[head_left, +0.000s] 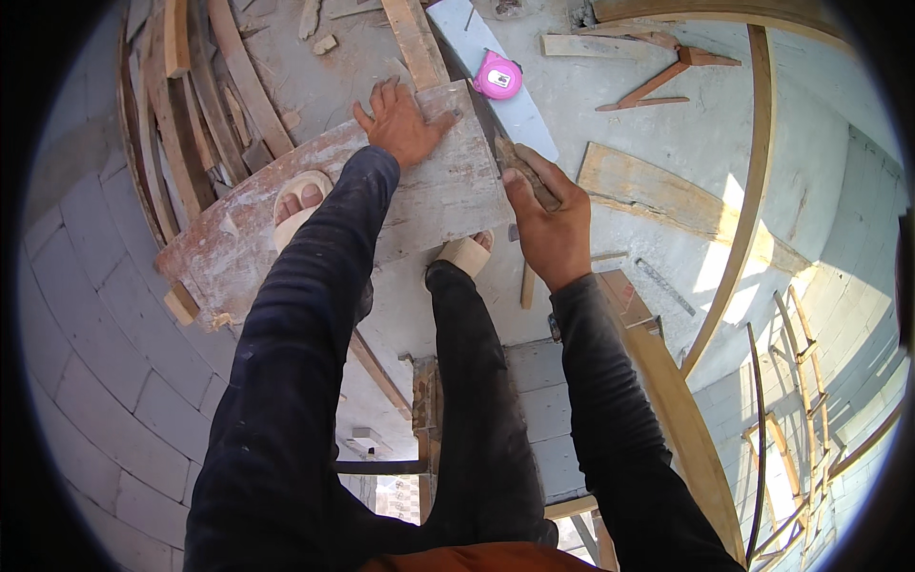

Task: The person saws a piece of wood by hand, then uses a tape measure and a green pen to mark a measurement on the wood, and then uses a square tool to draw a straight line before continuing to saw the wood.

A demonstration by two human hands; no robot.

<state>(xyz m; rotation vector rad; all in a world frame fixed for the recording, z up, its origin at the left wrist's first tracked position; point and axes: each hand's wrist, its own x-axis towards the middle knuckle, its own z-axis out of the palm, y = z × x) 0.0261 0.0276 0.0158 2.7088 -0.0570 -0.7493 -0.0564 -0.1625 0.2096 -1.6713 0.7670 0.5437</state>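
My left hand [404, 124] lies flat with fingers spread on a wide, worn wooden board [434, 195], near its far right end. In my right hand [553, 224] is the worn wooden handle of a handsaw [516, 162]. Its dark, narrow blade runs away from me along the board's right end; whether the teeth are in the wood, I cannot tell. A pink tape measure [498, 76] rests on a pale blue flat strip [527, 122] just beyond the blade. My left sandalled foot [301, 203] stands on the board, while the other foot [467, 255] is beside its near edge.
Long timber planks [181, 124] are piled at the far left. A narrower plank [416, 43] extends beyond the board. On the right lie a split plank [658, 191] and a reddish-brown angled wooden piece [667, 76]. A pole ladder [808, 400] shows lower right, near block walls.
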